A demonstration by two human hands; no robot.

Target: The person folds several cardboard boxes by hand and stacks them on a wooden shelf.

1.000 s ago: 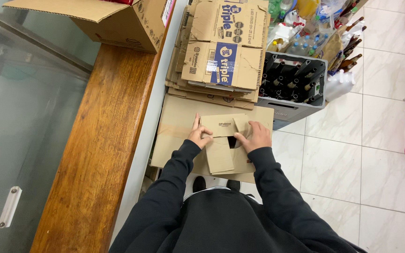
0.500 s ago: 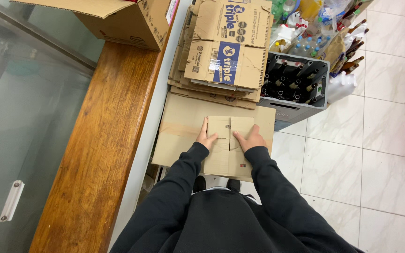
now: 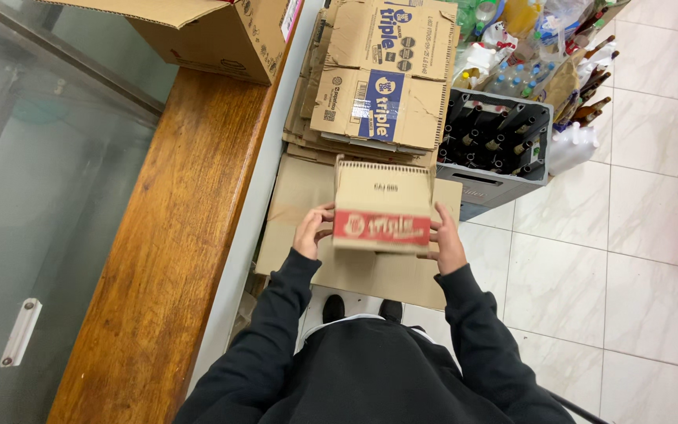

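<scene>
Cardboard box (image 3: 383, 206), mid-frame, is gripped at both sides by left hand (image 3: 311, 230) and right hand (image 3: 445, 239), keeping it level above flattened cardboard (image 3: 300, 196)

A small box (image 3: 383, 206) sits between both hands, above a flat cardboard sheet (image 3: 370, 271) on the floor. Beyond lies a cardboard stack (image 3: 374, 78); a bottle crate (image 3: 496, 149) stands to its right.

Matt cardboard box (image 3: 383, 206) (red printed band), varnished wooden counter (image 3: 174, 235), glossy floor tiles (image 3: 566, 275).
</scene>
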